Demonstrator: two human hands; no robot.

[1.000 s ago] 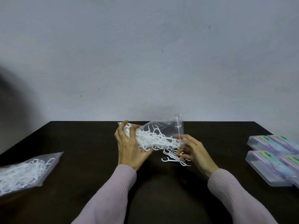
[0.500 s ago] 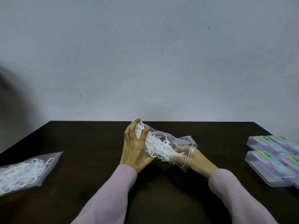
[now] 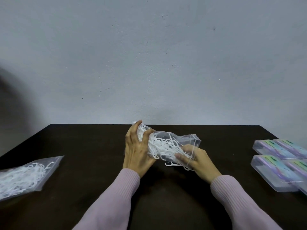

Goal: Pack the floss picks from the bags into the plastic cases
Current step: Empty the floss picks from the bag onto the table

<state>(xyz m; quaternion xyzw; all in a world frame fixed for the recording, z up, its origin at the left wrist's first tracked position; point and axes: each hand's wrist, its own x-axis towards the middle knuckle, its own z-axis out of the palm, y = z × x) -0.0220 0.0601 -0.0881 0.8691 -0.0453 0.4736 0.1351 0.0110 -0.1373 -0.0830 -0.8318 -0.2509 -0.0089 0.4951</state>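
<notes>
A clear plastic bag (image 3: 176, 143) of white floss picks (image 3: 159, 146) is held above the middle of the dark desk (image 3: 86, 146). The closed end of the bag is gripped by the left hand (image 3: 137, 151), whose fingers (image 3: 135, 130) are curled over its top. The open end is held by the right hand (image 3: 197, 160), its fingers (image 3: 181, 157) pinching the picks through the plastic. A few picks are seen hanging out under the bag's mouth, just above the desk. A second bag (image 3: 25, 176), also filled with white picks, is laid flat at the left edge of the desk, well apart from the hands. 4 clear plastic cases (image 3: 275, 173) with coloured labels are grouped at the right edge, touching one another, with lids closed. Both forearms are covered by pink ribbed sleeves (image 3: 116, 193). A pale grey wall (image 3: 149, 55) is seen behind the desk.
</notes>
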